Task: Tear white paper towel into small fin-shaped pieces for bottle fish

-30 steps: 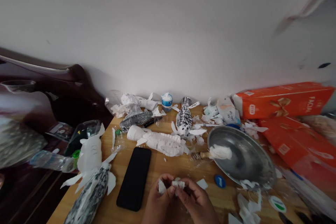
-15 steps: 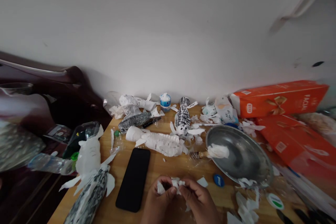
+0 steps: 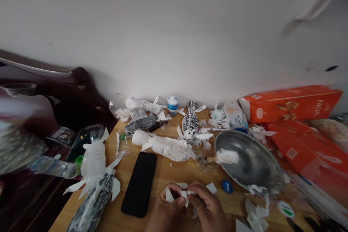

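Note:
At the near edge of the wooden table (image 3: 174, 172), my left hand (image 3: 165, 213) and my right hand (image 3: 207, 208) meet. Both pinch a small piece of white tissue paper (image 3: 183, 194) between thumbs and fingers, and torn white bits stick out above the fingertips. A black phone (image 3: 139, 183) lies flat just left of my left hand. A small white scrap (image 3: 211, 187) and a blue bottle cap (image 3: 227, 186) lie just beyond my right hand.
A metal bowl (image 3: 252, 165) with a paper-tipped brush (image 3: 221, 157) sits at right. Orange tissue boxes (image 3: 292, 103) stand behind it. Paper-covered bottle figures (image 3: 167, 147) (image 3: 190, 121) (image 3: 94, 174) lie across the table. Dark furniture (image 3: 54, 90) rises at left, a white wall behind.
My hands have stayed together at the table edge, working the tissue; the fingers shifted slightly and the paper sits a little lower. The view wobbled a bit.

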The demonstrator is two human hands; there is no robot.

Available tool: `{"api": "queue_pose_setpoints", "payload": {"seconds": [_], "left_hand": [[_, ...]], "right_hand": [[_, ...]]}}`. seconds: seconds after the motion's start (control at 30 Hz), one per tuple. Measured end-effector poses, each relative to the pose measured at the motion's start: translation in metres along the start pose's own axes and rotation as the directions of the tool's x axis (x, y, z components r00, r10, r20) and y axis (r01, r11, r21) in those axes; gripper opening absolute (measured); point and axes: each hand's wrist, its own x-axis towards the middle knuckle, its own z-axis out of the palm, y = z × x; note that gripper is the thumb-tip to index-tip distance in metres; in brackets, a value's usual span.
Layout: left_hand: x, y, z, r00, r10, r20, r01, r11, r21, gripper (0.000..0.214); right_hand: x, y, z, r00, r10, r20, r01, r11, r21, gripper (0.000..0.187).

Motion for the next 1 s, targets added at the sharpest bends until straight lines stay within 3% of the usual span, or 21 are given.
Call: {"api": "queue_pose_setpoints", "payload": {"seconds": [0.23, 0.47, 0.73, 0.87, 1.0], "left_hand": [[-0.001, 0.000, -0.002, 0.999, -0.027, 0.041, 0.025, 0.999, 0.046, 0.046], [-0.004, 0.004, -0.001, 0.988, -0.068, 0.136, 0.071, 0.997, -0.018, 0.041], [-0.003, 0.007, 0.002, 0.997, -0.072, 0.033, 0.074, 0.995, -0.066, 0.042], [-0.004, 0.015, 0.004, 0.999, -0.028, -0.024, 0.028, 0.999, -0.028, 0.035], [-0.007, 0.026, 0.014, 0.999, 0.035, -0.012, -0.035, 0.999, -0.010, 0.041]], "right_hand": [[-0.001, 0.000, -0.001, 0.996, -0.087, -0.015, 0.086, 0.995, -0.051, 0.025], [-0.003, -0.006, 0.004, 0.993, -0.111, -0.036, 0.108, 0.990, -0.088, 0.030], [-0.001, -0.010, 0.003, 0.981, -0.096, -0.170, 0.075, 0.989, -0.127, 0.023], [0.000, -0.010, 0.005, 0.976, -0.128, -0.177, 0.103, 0.984, -0.143, 0.031], [-0.003, -0.029, 0.009, 0.969, -0.199, -0.149, 0.182, 0.976, -0.117, 0.061]]}}
